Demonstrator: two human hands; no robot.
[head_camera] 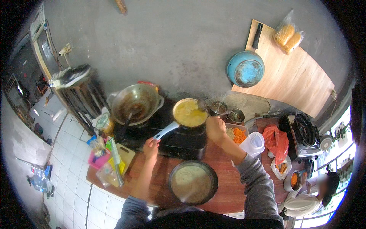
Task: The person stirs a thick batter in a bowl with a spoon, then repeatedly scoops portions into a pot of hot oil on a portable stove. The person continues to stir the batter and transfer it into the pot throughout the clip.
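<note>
My left hand [151, 148] is closed around the light-blue handle of a small frying pan [165, 131] on a black gas stove [183, 141]. Yellow food like beaten egg, partly set [188, 114], covers the pan's inside. At the pan's right rim my right hand [216, 128] is closed, seemingly on a dark spatula [202, 105]. The spatula is blurred, and its handle is mostly hidden by the hand. Nearest my body, a dark round pan [193, 182] with a pale, batter-like layer in it rests on the brown wooden table [228, 183].
Left of the frying pan stands a wok [135, 104] with a ladle. A knife [116, 163] lies over cutting boards at left. Shredded carrot [239, 135], a white plastic jug [253, 143] and a red bag [276, 143] are at right. A person [303, 203] sits beyond.
</note>
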